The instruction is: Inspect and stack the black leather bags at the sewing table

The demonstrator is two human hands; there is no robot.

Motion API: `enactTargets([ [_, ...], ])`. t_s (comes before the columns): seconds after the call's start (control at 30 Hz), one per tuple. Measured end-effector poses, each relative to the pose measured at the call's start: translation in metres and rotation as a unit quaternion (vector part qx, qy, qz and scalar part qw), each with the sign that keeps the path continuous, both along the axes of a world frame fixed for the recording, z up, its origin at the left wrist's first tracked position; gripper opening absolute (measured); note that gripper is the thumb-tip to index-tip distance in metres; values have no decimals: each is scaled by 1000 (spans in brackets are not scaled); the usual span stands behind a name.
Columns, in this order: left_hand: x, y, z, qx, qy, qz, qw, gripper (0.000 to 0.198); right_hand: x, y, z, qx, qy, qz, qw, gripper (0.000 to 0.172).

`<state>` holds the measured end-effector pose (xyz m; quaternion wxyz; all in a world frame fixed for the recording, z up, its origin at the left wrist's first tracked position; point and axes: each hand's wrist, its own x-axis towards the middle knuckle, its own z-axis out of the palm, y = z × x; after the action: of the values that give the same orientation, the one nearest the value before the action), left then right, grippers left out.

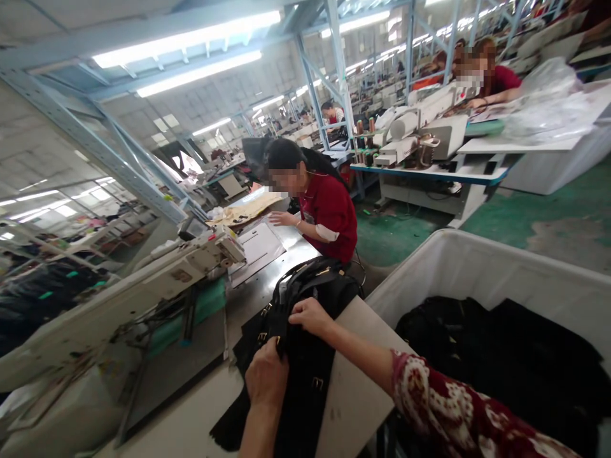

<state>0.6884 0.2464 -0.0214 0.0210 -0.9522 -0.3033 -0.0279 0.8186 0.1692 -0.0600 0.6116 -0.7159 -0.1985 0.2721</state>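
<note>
A pile of black garments [305, 356] with small gold buckles lies across a pale board [356, 394] on the worktable. My left hand [266, 380] is closed on the near part of the black fabric, just below a buckle. My right hand [311, 316] rests on the fabric a little farther away, fingers curled over a fold. My right forearm in a red-and-white patterned sleeve [453, 413] reaches in from the lower right.
A sewing machine [143, 286] stands at the left of the table. A white bin [482, 267] with black cloth sits at the right. A person in a red shirt [329, 216] works at the table's far end. More stations and people fill the back.
</note>
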Motion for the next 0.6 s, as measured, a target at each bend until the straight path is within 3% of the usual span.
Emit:
enactTargets([
  [0.07,5,10,16,-16,14,-33,999,29,3,-7,-18,-6,46,-23,999,12],
  [0.2,12,23,42,-13,46,-62,997,27,-6,-22,-65,-51,115,-148,981,28],
  [0.3,15,23,47,9,77,-49,996,29,-11,-18,-81,-63,145,-144,977,15],
  [0.4,11,17,41,6,89,-67,994,26,-5,-7,-72,-60,142,-124,980,7],
  [0.5,4,6,27,-16,67,-90,994,27,3,4,-45,-45,132,-90,986,13],
  [0.6,1,-9,15,-9,29,-63,998,39,3,14,-16,-4,130,-39,991,11],
])
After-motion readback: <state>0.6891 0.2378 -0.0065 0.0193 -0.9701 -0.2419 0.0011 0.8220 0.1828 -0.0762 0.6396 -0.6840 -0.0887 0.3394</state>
